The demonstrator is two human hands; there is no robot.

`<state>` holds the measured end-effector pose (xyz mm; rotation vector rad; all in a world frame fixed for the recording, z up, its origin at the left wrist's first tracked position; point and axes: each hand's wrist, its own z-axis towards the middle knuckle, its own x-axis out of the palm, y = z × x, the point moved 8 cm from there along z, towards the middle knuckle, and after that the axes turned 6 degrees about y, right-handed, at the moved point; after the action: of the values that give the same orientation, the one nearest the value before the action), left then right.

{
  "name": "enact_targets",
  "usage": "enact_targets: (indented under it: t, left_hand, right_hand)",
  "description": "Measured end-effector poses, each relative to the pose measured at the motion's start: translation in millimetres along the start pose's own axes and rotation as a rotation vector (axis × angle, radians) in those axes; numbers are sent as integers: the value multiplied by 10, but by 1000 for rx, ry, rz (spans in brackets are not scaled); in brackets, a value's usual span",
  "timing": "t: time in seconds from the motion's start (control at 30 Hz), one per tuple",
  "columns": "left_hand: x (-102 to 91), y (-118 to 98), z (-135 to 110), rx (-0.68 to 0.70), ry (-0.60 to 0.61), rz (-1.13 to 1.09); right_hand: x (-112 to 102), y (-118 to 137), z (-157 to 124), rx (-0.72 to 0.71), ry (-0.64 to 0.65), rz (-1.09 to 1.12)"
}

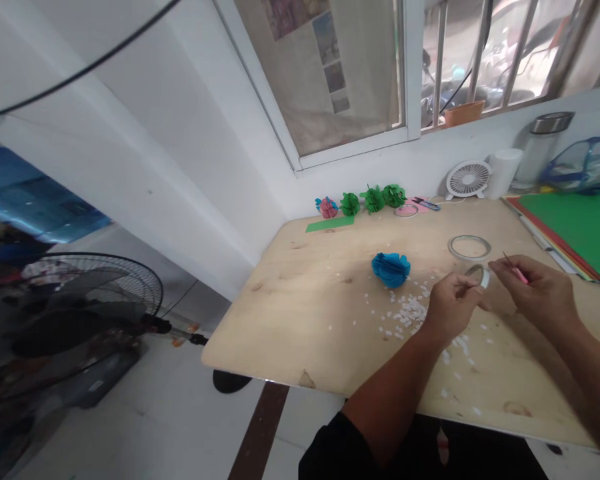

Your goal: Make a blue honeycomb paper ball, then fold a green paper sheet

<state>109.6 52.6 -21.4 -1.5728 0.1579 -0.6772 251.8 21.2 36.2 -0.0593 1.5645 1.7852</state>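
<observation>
My left hand [450, 303] is closed around a small roll of white tape [480, 275], held just above the wooden table [300, 313]. My right hand [537, 290] is beside it, its fingers pinched on a thin pink stick-like tool [516, 269] that points toward the tape roll. A blue folded-paper flower ball [391, 268] lies on the table just left of my hands. Several small white paper scraps [405, 313] are scattered under and around my left hand.
A second tape ring [469, 247] lies behind my hands. Green and pink paper flowers [373, 199], a green strip [330, 225] and scissors [427, 203] line the back edge. A small white fan [469, 179], a cup, a flask and green sheets [580, 227] stand right. A floor fan [80, 313] stands left.
</observation>
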Motion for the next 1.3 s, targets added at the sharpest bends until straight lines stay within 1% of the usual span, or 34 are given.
enact_targets:
  t: [0.07, 0.2, 0.27, 0.33, 0.43, 0.57, 0.7, 0.8, 0.9, 1.0, 1.17, 1.23, 1.3]
  left_hand:
    - [-7, -16, -14, -13, 16, -17]
    - [61, -85, -40, -35, 103, -85]
    - [98, -90, -41, -57, 128, -77]
    - [117, -84, -35, -62, 138, -38]
    - [120, -65, -24, -55, 140, 22]
    - [66, -62, -20, -48, 87, 106]
    - [-13, -132, -30, -12, -2, 229]
    - [-51, -206, -46, 12, -35, 296]
    - [-88, -270, -57, 3, -66, 393]
    - [-141, -316, -54, -16, -125, 472]
    - [-233, -367, -24, 6, -206, 542]
    - [-260, -386, -20, 18, -217, 550]
    - [-276, -406, -21, 25, -218, 542]
  right_hand:
    - [34, -23, -1, 34, 42, 109]
    - [166, -107, -28, 141, 169, 427]
    - [219, -115, -42, 167, 218, 553]
    - [248, -99, -48, 174, 252, 626]
    - [232, -81, -38, 177, 238, 681]
    - [216, -102, -16, 206, 214, 757]
    - [251, -145, -18, 252, 229, 760]
    - [277, -147, -27, 259, 237, 734]
    - [302, -130, -39, 267, 257, 710]
    - [302, -128, -47, 281, 269, 711]
    - [296, -87, -48, 212, 324, 750]
    - [277, -81, -49, 192, 316, 673]
    - [263, -67, -50, 177, 314, 515]
